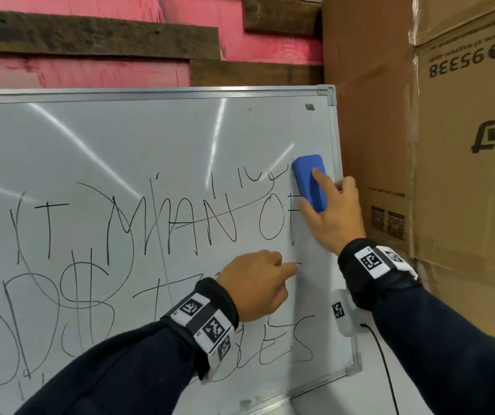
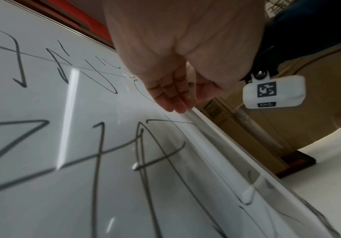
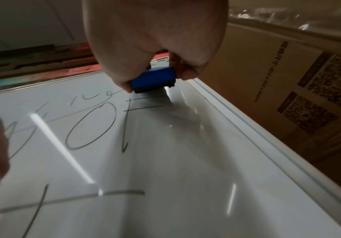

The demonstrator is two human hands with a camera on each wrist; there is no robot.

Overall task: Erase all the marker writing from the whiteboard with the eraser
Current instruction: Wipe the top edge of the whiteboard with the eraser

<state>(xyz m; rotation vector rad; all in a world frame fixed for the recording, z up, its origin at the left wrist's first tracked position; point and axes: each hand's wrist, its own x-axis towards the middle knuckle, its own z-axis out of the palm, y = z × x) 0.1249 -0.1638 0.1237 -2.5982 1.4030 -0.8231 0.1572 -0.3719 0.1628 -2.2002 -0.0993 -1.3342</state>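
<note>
A whiteboard (image 1: pixel 150 139) in a silver frame leans against the wall, covered in black marker writing (image 1: pixel 210 223) across its middle and lower part. My right hand (image 1: pixel 328 212) grips a blue eraser (image 1: pixel 309 181) and presses it flat on the board close to the right frame, just above the letter F. A strip below the eraser looks wiped. In the right wrist view, fingers and thumb clamp the eraser (image 3: pixel 153 78) by its sides. My left hand (image 1: pixel 258 286) hovers by the board's lower middle and holds nothing. Its fingers (image 2: pixel 171 96) are relaxed and together.
Tall cardboard boxes (image 1: pixel 464 145) stand just right of the board's frame. Behind the board is a pink wall with dark wooden planks (image 1: pixel 96 34). A black cable (image 1: pixel 387 369) runs over the white surface at the lower right.
</note>
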